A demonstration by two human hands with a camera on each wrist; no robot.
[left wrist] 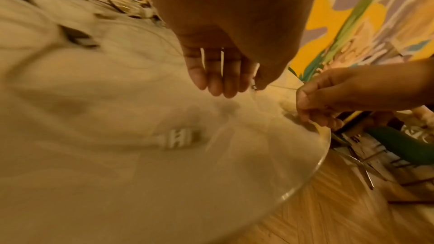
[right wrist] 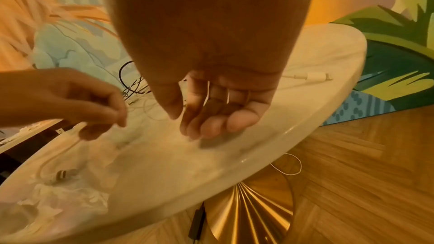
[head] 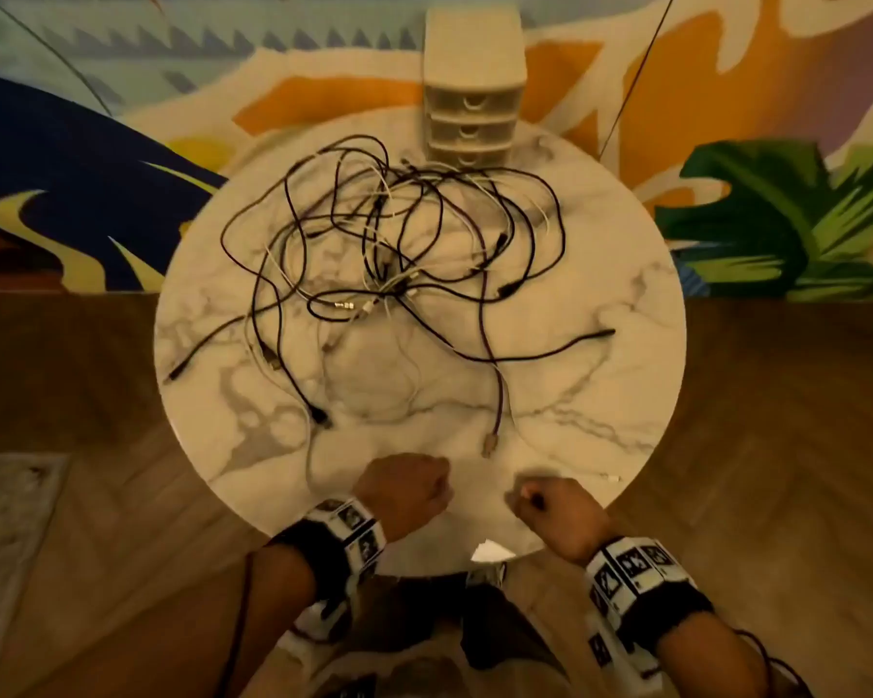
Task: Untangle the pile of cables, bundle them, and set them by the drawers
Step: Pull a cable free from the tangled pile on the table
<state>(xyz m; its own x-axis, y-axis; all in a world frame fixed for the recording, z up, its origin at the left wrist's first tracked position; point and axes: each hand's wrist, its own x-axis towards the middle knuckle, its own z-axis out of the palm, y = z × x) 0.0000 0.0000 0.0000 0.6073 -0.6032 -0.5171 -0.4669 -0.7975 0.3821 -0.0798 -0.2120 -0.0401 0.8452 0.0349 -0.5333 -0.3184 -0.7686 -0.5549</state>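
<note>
The tangled cables (head: pixel 394 254) lay mid-table (head: pixel 601 395), before the drawers (head: pixel 472 128). Nearer the edge, the left hand (head: pixel 407 488) and right hand (head: pixel 558 513) each pinched one thin white cable (left wrist: pixel 281 88).

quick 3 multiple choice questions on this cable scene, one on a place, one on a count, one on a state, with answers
1. Where does the drawer unit stand?
A. at the far edge of the round table, beyond the cable pile
B. on the floor to the left
C. at the near edge by the hands

2. How many drawer fronts show on the unit?
A. one
B. four
C. eight

3. What state are the cables in?
A. coiled in neat bundles
C. packed into the drawers
B. one loose tangled pile

Answers:
1 A, the head view shows it on the table's far rim behind the pile.
2 B, four stacked fronts with handles show.
3 B, dark and white strands cross each other, spread over the marble top.
</note>
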